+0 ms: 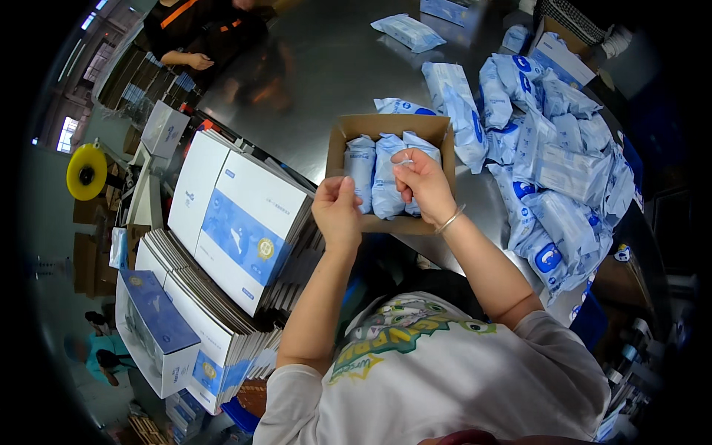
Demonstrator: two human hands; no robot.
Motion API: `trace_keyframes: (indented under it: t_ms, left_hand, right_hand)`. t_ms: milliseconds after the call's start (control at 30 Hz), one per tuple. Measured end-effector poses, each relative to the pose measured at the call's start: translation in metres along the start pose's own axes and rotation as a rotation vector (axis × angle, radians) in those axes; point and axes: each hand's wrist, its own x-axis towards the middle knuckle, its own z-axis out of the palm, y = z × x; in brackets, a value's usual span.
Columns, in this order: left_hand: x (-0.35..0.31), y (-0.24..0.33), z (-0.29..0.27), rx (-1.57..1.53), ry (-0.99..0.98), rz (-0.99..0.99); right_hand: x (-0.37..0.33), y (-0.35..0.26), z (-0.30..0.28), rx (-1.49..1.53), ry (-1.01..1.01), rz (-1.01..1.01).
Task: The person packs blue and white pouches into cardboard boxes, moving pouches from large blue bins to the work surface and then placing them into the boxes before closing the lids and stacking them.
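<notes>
Our left hand (338,215) is at the open carton's (356,127) left side, thumb and fingers together; we cannot tell if they grip anything. Our right hand (426,184) pinches what looks like a clear scrap (404,161) over at least three packets (386,185) inside. We judge these light, soft and slick, best held mid-body. Their undersides are hidden; on the bench (297,96), piled packets (571,174) overlap beyond counting.

Soft glare marks the metal table (319,67); dark, bent edges seem blurred.
</notes>
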Motion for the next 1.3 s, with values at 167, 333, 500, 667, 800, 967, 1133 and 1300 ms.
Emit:
trace_keyframes:
  t_ms: [167,333,500,667,800,967,1133,1300]
  left_hand:
    - [-0.019,0.008,-0.026,0.011,0.06,0.018]
    - [-0.057,0.049,-0.078,0.076,0.199,0.24]
    - [-0.083,0.154,-0.18,0.341,0.514,0.831]
    - [-0.092,0.269,-0.313,0.825,1.027,1.207]
    - [-0.082,0.291,-0.429,1.623,1.066,0.93]
    - [-0.072,0.266,-0.519,1.581,0.682,-0.063]
    - [-0.079,0.256,-0.514,1.746,0.868,0.084]
    - [-0.089,0.268,-0.547,1.692,0.776,0.012]
  right_hand:
    - [0.009,0.002,-0.008,-0.001,-0.012,-0.076]
    - [0.034,0.02,-0.015,-0.135,-0.014,-0.119]
    - [0.072,0.049,-0.038,-0.923,-0.053,-0.175]
    - [0.08,0.037,-0.043,-1.358,-0.126,-0.243]
    - [0.069,0.011,-0.043,-1.325,0.001,-0.294]
    - [0.029,0.013,-0.101,-1.283,0.388,-0.607]
    - [0.019,0.02,-0.107,-0.834,0.154,0.217]
    - [0.005,0.032,-0.141,-0.483,0.118,0.36]
